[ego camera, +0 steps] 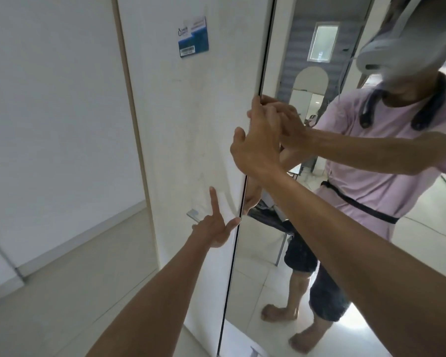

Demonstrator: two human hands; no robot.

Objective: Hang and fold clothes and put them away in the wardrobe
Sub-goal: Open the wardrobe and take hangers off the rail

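1. We see a tall white wardrobe side panel (191,124), smooth and faintly glossy, with light scuffs.
2. Beside it, the wardrobe's mirrored glass door (255,266) is highly reflective, edged by a thin dark strip.
3. A blue and white paper sticker (193,37) looks slightly shiny.
4. The pale tiled floor (62,292) is smooth, with a soft sheen.

2 hands: left hand (215,228) lower centre, right hand (258,148) mid-frame. 1 mirrored door (319,228) at right, 1 white panel (191,124) centre. 1 blue sticker (193,37) up top.
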